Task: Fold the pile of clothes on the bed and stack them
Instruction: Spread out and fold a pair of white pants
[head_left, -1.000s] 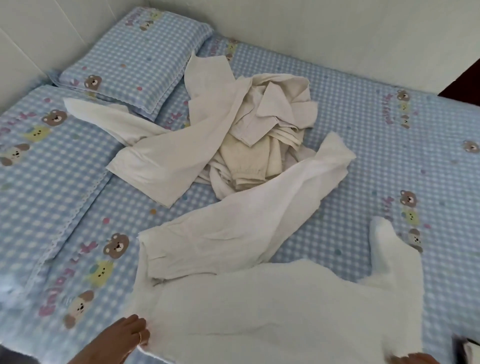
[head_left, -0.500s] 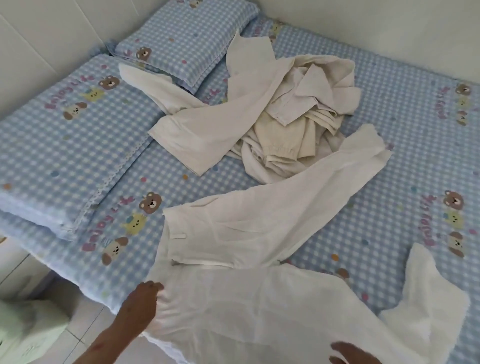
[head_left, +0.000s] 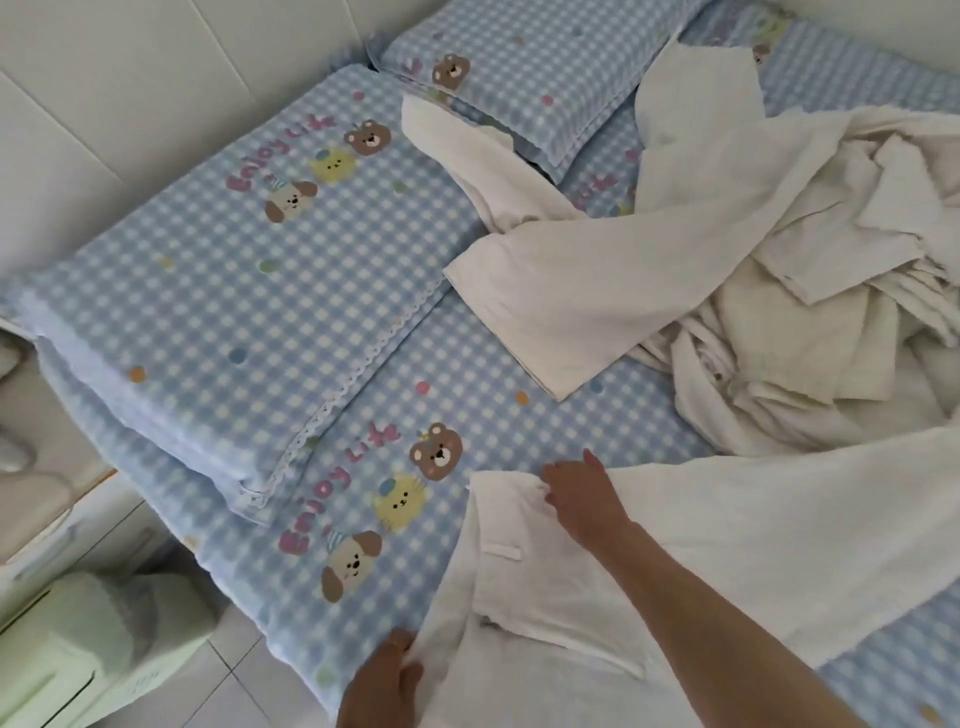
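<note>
You are working on a white garment (head_left: 597, 597) that is lying spread near the front edge of the bed (head_left: 467, 415), its waistband end pointing toward the printed bears and its long part running off to the right. Your right hand (head_left: 584, 499) is reaching across it, and its fingers (head_left: 553, 480) are pinching the top corner of the waistband. Your left hand (head_left: 384, 680) is sitting at the lower left edge of the same garment, right at the rim of the bed, with its fingers curling onto the cloth (how firmly they are gripping, you cannot tell from here, since the cloth is covering the tips).

Behind the garment, toward the upper right, the pile of clothes (head_left: 779, 312) is lying in a loose white and cream heap, with one long piece stretching out to the left toward the pillows.

A large checked pillow (head_left: 234, 270) is resting on the left side of the bed, and a smaller pillow (head_left: 519, 62) is lying at the head, partly under a white sleeve. A pale green box (head_left: 78, 649) is standing on the tiled floor beside the bed.
</note>
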